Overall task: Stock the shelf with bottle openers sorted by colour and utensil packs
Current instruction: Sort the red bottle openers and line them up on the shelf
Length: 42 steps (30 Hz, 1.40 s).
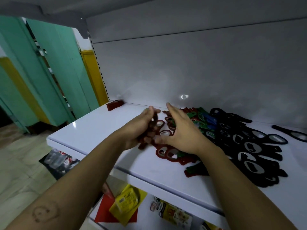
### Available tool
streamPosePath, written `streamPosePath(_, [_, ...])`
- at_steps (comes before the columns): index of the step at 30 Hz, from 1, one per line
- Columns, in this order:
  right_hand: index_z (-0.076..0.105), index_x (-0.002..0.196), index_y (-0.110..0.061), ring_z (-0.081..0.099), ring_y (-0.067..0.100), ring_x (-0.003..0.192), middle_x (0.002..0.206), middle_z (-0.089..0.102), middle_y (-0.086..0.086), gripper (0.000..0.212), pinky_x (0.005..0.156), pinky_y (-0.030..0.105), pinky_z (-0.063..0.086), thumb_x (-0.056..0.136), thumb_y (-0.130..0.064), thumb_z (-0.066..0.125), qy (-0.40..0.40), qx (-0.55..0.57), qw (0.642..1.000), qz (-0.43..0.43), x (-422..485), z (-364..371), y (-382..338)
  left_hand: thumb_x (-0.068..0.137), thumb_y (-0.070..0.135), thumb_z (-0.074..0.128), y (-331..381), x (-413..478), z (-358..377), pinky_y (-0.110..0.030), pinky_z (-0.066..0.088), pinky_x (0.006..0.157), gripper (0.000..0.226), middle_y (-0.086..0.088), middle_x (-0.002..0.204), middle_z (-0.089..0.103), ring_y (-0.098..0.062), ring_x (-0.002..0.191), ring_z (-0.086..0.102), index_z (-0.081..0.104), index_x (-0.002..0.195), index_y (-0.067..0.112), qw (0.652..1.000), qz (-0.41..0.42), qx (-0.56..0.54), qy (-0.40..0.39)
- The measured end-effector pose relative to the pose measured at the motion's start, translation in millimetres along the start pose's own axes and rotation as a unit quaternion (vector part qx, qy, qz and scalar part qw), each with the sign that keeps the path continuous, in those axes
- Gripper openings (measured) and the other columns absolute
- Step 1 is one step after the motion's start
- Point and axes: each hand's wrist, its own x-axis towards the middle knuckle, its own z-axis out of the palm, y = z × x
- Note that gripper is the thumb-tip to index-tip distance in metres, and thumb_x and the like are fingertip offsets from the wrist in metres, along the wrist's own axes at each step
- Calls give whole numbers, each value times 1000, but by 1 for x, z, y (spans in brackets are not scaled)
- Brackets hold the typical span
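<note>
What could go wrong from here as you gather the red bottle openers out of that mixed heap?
1. The left hand grips a thick bunch of red bottle openers; adding more might let some slip out and drop off the shelf.
2. The right hand reaches with spread fingers into a heap where green bottle openers lie tangled among red ones, so a wrong colour could be picked up with them.

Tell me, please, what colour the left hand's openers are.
Dark red; the openers show best in the head view.
</note>
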Motion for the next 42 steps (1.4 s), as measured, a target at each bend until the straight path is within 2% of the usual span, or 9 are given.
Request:
streamPosePath(6, [52,137,-29,47,18,127,137,55,-2,43,112,47,34,94,-35,58,62,-95,993,28,7,-5,17,90,52,59,-9,6,-28,-22,39,48,44,-1,103,49,-13,69,48,52,122,23,936,1,332,120])
streamPosePath(13, [52,134,-33,49,21,122,126,62,-3,47,111,43,22,92,-52,54,-17,-208,977,32,4,13,9,80,48,74,-32,23,-14,-28,49,79,55,2,106,53,-18,93,55,48,121,22,890,-17,431,147])
streamPosePath(18, [66,118,-33,53,19,112,109,67,-4,39,110,44,25,90,-58,53,-29,-203,977,57,8,16,9,78,30,81,-25,27,-14,-19,43,59,48,0,112,54,-10,80,51,50,115,22,910,-16,395,121])
streamPosePath(23, [68,109,-27,55,17,102,103,66,-5,39,103,40,32,87,-57,59,-15,-220,973,69,11,22,7,86,36,71,-22,25,-19,-27,43,82,47,3,115,52,-18,103,52,52,126,21,882,11,466,70])
streamPosePath(26, [68,105,-23,58,18,94,95,66,-3,29,98,38,35,90,-47,60,-4,-246,966,74,14,26,4,93,31,63,-24,24,-22,-23,43,71,31,-3,112,63,-18,92,56,56,119,16,875,55,468,115])
streamPosePath(29, [67,99,-19,60,18,81,85,65,-2,13,87,33,46,92,-26,59,9,-270,960,72,13,26,1,88,25,70,-29,23,-25,-20,43,58,22,-1,89,64,-14,75,59,59,103,13,918,46,370,134])
streamPosePath(34, [67,93,-12,59,16,69,75,60,0,11,68,29,54,94,-19,58,35,-247,965,86,14,20,-1,88,22,66,-37,16,-27,-27,32,50,19,-6,58,54,-14,46,41,57,91,5,995,-18,-14,98])
streamPosePath(39, [73,99,-16,64,13,69,83,70,-2,16,67,31,58,95,-21,59,133,-123,978,101,14,16,0,75,9,51,-37,22,-24,-22,33,59,9,-5,71,51,-12,63,43,51,84,10,921,-51,-379,78])
streamPosePath(42, [74,104,-17,66,12,70,83,72,-3,17,73,33,58,94,-18,60,214,-43,970,107,12,13,-1,76,5,45,-41,25,-16,-20,39,44,5,-4,62,50,-12,53,45,50,76,8,887,-42,-456,63])
